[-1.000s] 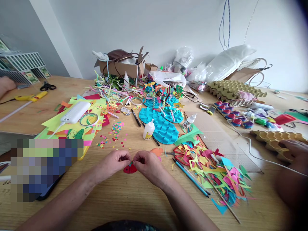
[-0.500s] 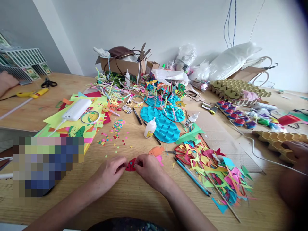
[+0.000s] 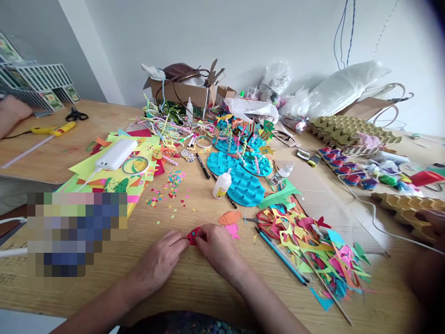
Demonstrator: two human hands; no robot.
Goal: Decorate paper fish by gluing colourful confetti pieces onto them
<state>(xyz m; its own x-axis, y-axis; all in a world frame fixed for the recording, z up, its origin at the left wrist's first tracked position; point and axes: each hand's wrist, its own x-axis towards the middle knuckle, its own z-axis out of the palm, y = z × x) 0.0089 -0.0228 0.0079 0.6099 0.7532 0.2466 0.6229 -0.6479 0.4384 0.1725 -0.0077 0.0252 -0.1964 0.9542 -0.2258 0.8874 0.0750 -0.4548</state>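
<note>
A small red paper fish (image 3: 193, 236) with dark markings is low over the table, between my two hands. My left hand (image 3: 165, 255) pinches its left end, fingers pressed together. On its other side my right hand (image 3: 217, 246) has its fingers closed on the right end, hiding part of it. Just beyond the right hand lie an orange paper fish (image 3: 230, 217) and a pink paper piece (image 3: 232, 231). A white glue bottle (image 3: 221, 184) stands upright in front of a blue textured oval (image 3: 243, 185). Confetti bits (image 3: 176, 178) are scattered to the left.
Colourful paper scraps (image 3: 323, 250), pencils (image 3: 283, 257) and a wooden stick lie at right. Yellow paper sheets (image 3: 83, 160) carry a white power bank (image 3: 117, 154) at left. Another person's hand (image 3: 431, 220) is by an egg tray (image 3: 399, 204). A hand also shows far left.
The whole view has shifted slightly, so the table's things appear a little further right. My left hand has moved closer to the right hand, and less of the red fish shows.
</note>
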